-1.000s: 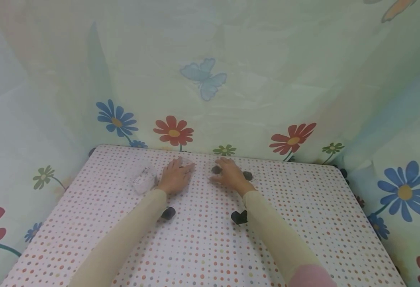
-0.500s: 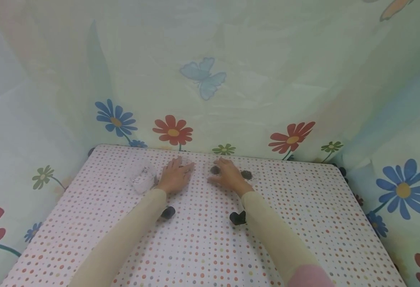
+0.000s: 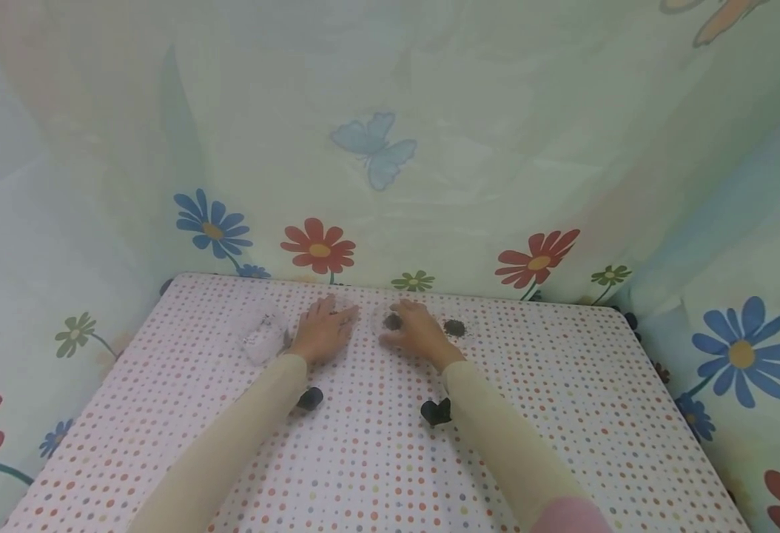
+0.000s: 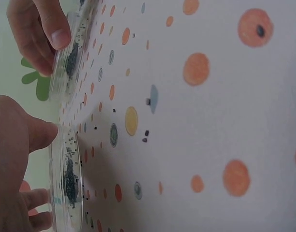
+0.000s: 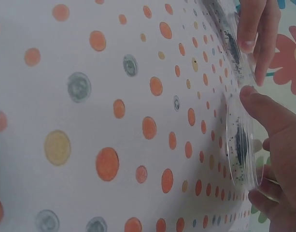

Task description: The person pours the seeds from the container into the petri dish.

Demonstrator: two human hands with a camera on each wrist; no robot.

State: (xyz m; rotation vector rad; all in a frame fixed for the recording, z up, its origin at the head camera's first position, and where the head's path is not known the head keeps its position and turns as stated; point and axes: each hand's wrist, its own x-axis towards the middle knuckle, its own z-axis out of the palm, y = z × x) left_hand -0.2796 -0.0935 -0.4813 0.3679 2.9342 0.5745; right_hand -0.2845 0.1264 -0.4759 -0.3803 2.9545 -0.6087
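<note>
My left hand (image 3: 323,331) holds a clear round petri dish (image 4: 60,203) at the back of the table, its thumb at the near rim and fingertips at the opposite side. Black granules (image 4: 70,181) lie heaped in that dish, with finer specks around them. Just to the right, my right hand (image 3: 419,333) grips a second clear petri dish (image 5: 251,166) between thumb and fingers, also with a heap of black granules (image 5: 241,145). The two dishes sit close side by side, low over the tabletop. From the head view, my hands hide much of both.
Right of my right hand stands another clear dish (image 3: 468,326) with a dark heap. A clear container (image 3: 260,337) with scattered dark specks lies left of my left hand. Loose black grains (image 4: 146,135) dot the spotted tabletop (image 3: 377,474). A flowered curtain (image 3: 470,207) hangs behind.
My right hand has shifted slightly left with its dish, toward my left hand. The left hand stays in place, and the head view has turned a little.
</note>
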